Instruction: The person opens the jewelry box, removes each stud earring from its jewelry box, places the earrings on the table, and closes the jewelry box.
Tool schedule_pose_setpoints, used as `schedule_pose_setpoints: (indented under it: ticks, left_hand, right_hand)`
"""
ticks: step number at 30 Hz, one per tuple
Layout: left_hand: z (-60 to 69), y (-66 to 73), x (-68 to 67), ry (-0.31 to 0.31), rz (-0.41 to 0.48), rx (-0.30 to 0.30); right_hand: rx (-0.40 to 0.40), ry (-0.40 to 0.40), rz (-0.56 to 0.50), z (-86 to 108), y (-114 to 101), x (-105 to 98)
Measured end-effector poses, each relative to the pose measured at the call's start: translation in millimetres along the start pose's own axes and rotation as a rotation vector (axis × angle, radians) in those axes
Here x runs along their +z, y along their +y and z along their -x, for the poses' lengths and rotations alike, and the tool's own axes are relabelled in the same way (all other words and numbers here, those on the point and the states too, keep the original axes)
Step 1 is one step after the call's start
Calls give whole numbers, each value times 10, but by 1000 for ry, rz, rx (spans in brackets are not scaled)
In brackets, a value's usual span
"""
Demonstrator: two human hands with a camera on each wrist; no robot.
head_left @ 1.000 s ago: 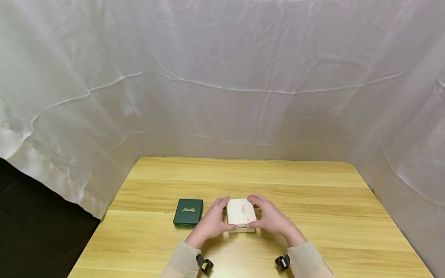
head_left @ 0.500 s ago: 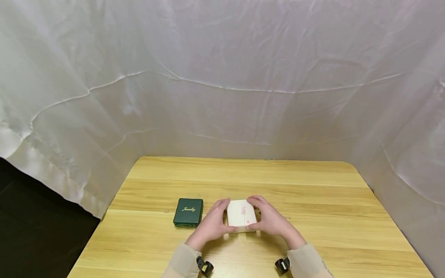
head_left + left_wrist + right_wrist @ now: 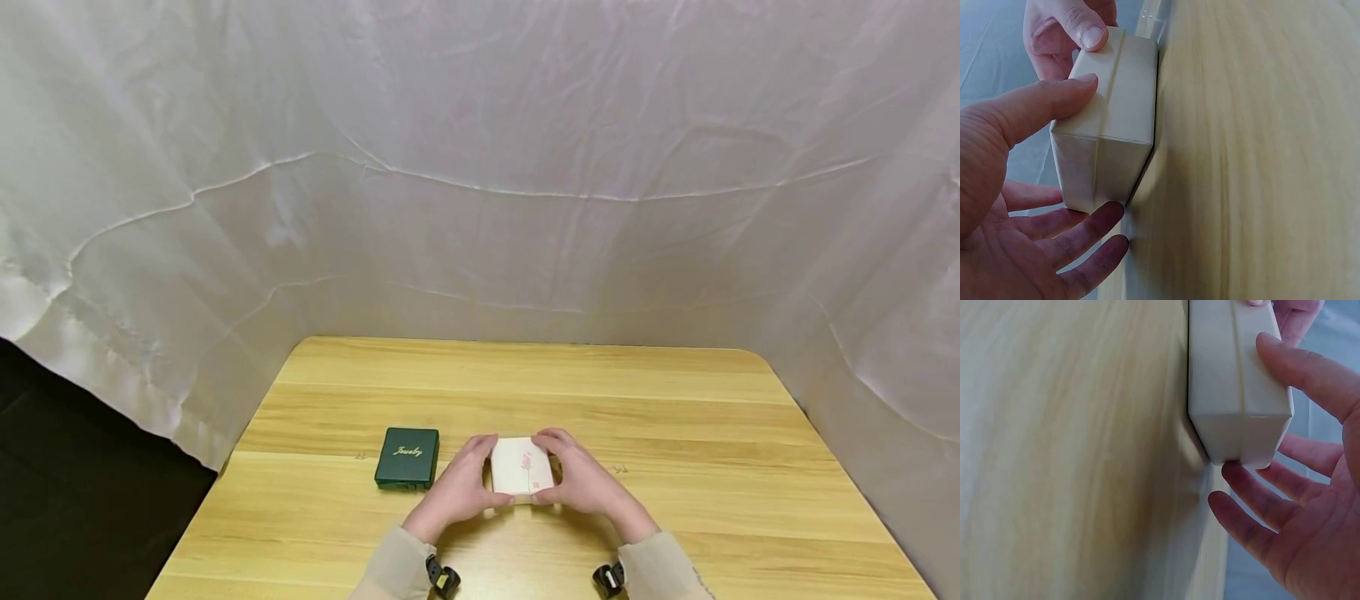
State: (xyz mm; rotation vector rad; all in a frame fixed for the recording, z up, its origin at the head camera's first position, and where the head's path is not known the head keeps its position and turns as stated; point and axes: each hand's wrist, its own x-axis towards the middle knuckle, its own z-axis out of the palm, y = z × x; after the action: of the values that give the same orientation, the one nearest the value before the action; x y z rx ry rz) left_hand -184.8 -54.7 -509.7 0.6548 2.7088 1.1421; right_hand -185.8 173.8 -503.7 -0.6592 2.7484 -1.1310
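Note:
A small white box (image 3: 512,467) with a pink flower printed on its lid stands on the wooden table, closed. My left hand (image 3: 467,479) grips its left side, thumb on the near face and fingertips at the far edge. On the other side my right hand (image 3: 581,477) holds it the same way. Both wrist views show the thin seam between lid and base of the white box (image 3: 1127,94) running level, with the thumbs pressed near it. The underside is hidden.
A dark green box (image 3: 407,460) lettered "Jewelry" lies left of my left hand. Tiny shiny pieces (image 3: 360,456) lie farther left, and similar small pieces (image 3: 620,468) sit right of my right hand; their kind is too small to tell. A pale curtain (image 3: 480,250) surrounds the table (image 3: 525,375).
The white box's lid has come down onto its base, closing the gap at the near side. Box and hands have shifted slightly toward me. The green box stays put.

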Motion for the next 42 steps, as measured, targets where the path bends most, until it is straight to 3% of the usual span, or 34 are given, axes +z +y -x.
schedule_pose_setpoints:
  ticks: [17, 25, 42]
  left_hand:
    - [-1, -11, 49, -11, -30, -22]
    - [53, -3, 54, 7, 36, -44]
    - [22, 52, 80, 9, 25, -9]
  right_hand:
    - [13, -11, 38, 25, -3, 84]
    - [49, 10, 70, 88, -51, 100]
    - [100, 78, 63, 160, -83, 111]
